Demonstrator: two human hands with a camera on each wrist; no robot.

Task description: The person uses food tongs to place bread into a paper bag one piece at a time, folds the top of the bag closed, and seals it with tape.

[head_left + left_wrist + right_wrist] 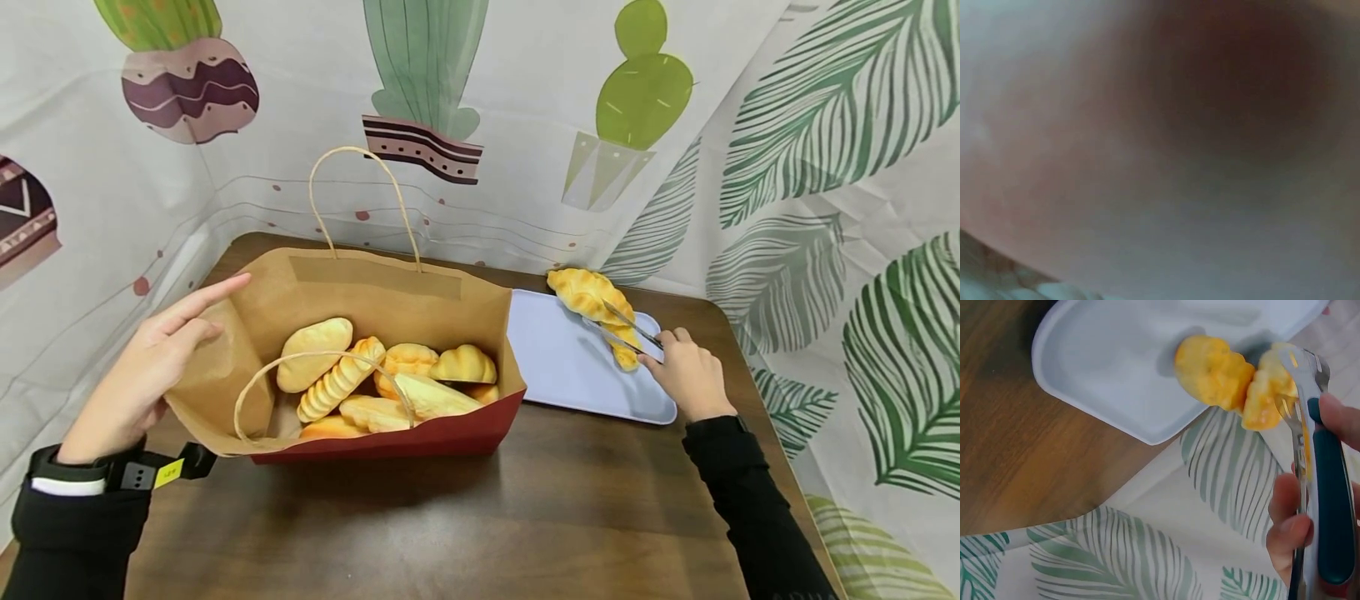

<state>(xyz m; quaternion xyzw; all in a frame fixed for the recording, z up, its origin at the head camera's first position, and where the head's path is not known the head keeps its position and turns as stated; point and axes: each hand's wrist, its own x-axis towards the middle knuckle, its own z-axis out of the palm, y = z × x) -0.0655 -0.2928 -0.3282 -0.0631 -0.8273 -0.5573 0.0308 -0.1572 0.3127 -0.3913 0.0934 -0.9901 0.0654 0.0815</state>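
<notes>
My right hand grips a pair of metal tongs with dark green handles and fork-like tips. Its arms lie about a golden croissant-shaped bread at the back of a pale blue tray; whether they pinch it firmly is hard to tell. Nearer me, a smaller twisted bread touches the tray. At the left, my left hand rests against the rim of a brown and red paper bag, index finger straight, some fingers hidden. Blur fills the left wrist view.
Inside the bag lie several breads, among them a pale oval bun and a ridged roll. Two rope handles stand up from its rim. A printed cloth hangs behind the wooden table.
</notes>
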